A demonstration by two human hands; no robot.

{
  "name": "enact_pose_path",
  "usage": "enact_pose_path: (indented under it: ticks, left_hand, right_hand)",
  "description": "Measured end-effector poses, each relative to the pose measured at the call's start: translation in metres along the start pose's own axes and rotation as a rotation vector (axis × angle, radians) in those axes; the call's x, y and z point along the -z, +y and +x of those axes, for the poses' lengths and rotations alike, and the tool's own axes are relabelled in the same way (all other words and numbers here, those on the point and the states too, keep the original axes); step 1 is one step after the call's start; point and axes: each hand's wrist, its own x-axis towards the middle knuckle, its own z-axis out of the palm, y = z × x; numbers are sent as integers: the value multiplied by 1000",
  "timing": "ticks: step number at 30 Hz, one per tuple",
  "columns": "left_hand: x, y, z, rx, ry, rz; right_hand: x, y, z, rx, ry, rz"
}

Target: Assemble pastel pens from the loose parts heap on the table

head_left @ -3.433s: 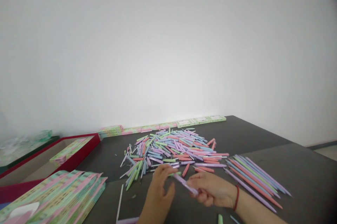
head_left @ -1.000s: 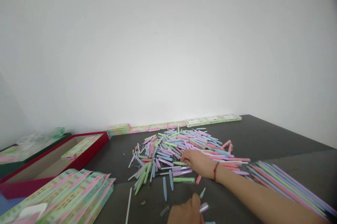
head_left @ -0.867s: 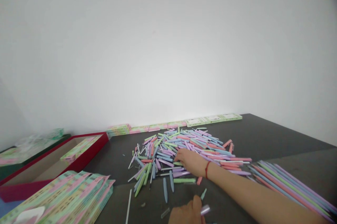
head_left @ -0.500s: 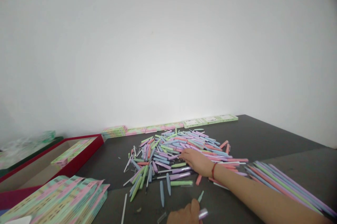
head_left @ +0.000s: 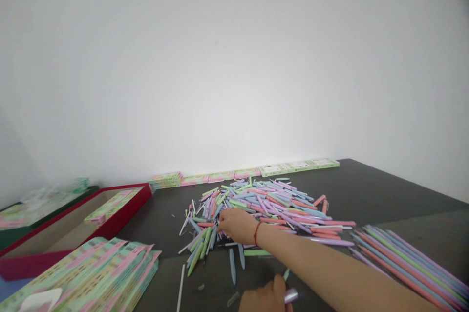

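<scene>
My right hand [head_left: 238,225], with a red cord at the wrist, reaches into the left part of a heap of pastel pens and pen parts [head_left: 264,199]. Its fingers are bent together and pointed down; the tips are hidden, and what they pinch cannot be made out. At the bottom edge my left hand [head_left: 264,297] is closed around a purple pen part [head_left: 291,295], whose shiny end sticks out on the right. Close by lie a green piece [head_left: 286,274], a small clear piece [head_left: 232,299] and a blue pen barrel [head_left: 232,266].
Long pens [head_left: 406,258] lie side by side at the right. On the left are fanned printed packs [head_left: 98,273] and a red open box [head_left: 142,199]. Flat cartons [head_left: 300,166] line the wall. A white thin tube [head_left: 181,286] lies near the front.
Earlier both hands were together at a purple pen. My right hand has since gone to the heap and shifted left within it. The left hand stays low with the purple part.
</scene>
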Motion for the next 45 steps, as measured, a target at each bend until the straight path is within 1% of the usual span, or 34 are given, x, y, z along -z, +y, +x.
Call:
enact_pose_path:
  ticks: [5,8,12,17,21,24,27,30,34,37,40,42,45]
  left_hand:
    - [6,2,-4,-18,13,-20]
    - [11,2,-7,-41,14,-24]
    - [15,2,-10,-42,-5,-22]
    - [15,0,-12,-87,48,-64]
    - [13,-2,-13,-88,64,-70]
    - [11,-1,-13,-98,83,-75]
    - [7,0,-12,-88,100,-78]
    - [0,-2,-9,-91,150,-53]
    - [-18,-8,1,-166,259,42]
    - [-33,-12,10,-240,379,81]
    - [-42,-14,17,-254,455,99]
    - [-46,-14,19,-243,481,102]
    - [-49,-15,21,-247,509,108]
  right_hand:
    - [4,7,-4,-110,-10,-36]
    - [11,3,-3,-164,-46,-51]
    - [16,-12,10,-261,-157,-71]
    - [17,-27,30,-408,-306,-82]
    - [20,-31,43,-439,-381,-58]
    - [19,-35,53,-468,-407,-39]
    - [17,-39,57,-505,-394,-13]
    - [17,-36,52,-520,-356,43]
    - [20,-23,26,-522,-278,172]
    - [18,-17,-1,-542,-229,274]
    - [14,-15,-19,-554,-192,323]
    - [14,-12,-20,-541,-175,318]
    - [16,-7,-4,-496,-153,269]
